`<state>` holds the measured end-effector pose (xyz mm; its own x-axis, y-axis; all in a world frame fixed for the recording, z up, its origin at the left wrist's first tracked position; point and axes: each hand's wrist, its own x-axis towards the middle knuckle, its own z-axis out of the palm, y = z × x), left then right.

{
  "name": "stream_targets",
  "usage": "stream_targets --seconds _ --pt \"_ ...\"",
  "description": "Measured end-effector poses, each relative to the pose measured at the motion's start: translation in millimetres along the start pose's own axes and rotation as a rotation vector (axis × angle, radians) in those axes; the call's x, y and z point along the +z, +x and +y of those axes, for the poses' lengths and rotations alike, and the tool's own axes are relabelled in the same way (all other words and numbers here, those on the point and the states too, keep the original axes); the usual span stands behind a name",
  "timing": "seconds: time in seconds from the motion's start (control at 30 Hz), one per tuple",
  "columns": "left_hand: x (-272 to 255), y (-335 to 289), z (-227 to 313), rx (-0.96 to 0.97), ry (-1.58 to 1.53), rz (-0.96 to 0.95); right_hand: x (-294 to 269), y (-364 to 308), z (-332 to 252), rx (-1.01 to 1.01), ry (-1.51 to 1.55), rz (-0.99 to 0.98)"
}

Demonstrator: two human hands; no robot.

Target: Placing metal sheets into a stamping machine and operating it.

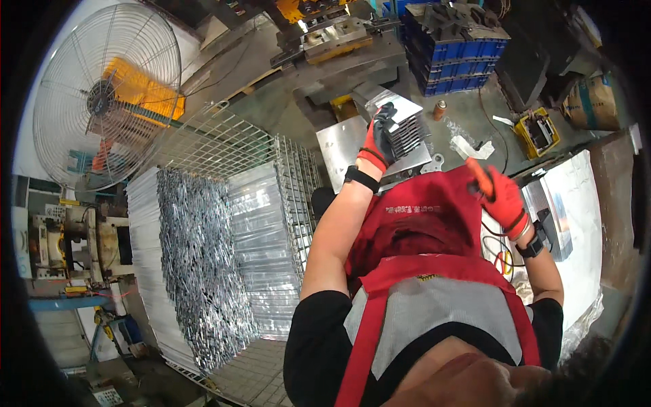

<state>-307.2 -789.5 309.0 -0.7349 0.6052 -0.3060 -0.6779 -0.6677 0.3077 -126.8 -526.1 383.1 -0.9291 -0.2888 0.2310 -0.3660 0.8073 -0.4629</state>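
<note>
My left hand (381, 138), in a red and black glove, is closed on the edge of a stack of thin metal plates (410, 136). The plates are layered with gaps, like fins, above a flat metal sheet (341, 146) in front of me. My right hand (500, 198), in a red glove, hangs in the air to the right of my red apron (434, 210). Its fingers look partly stretched and apart, slightly smeared, with nothing visible in them. Near its wrist lies a stack of silvery metal strips (557, 220) on a white-covered surface (584, 203).
A wire cage (293, 183) at my left holds many stacked metal strips (254, 224). Behind it stands a large fan (102, 98). Ahead are a press machine (336, 37), blue crates (454, 64), a can (439, 110) and a yellow bin (525, 139). Yellow-handled scissors (503, 261) lie at right.
</note>
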Motion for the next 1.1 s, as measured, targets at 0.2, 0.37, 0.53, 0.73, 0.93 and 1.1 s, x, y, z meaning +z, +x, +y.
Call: stream_targets --seconds 0.2,0.37,0.53,0.73,0.93,1.1 --pt "-12 -4 4 0.077 0.008 0.033 -9 12 16 0.219 0.031 0.049" --pt "-14 -5 0 0.114 0.041 0.027 -7 -3 10 0.044 -0.092 -0.205" --pt "-4 -5 3 0.04 -0.015 -0.016 -11 0 21 0.042 -0.102 -0.189" --pt "-14 0 3 0.055 -0.005 -0.039 -18 13 22 0.121 -0.014 -0.037" --pt "-17 7 1 0.088 0.024 0.054 -2 -3 21 -0.011 -0.08 -0.083" --pt "-12 7 -1 0.103 0.083 0.148 -2 6 11 0.013 -0.025 -0.153"
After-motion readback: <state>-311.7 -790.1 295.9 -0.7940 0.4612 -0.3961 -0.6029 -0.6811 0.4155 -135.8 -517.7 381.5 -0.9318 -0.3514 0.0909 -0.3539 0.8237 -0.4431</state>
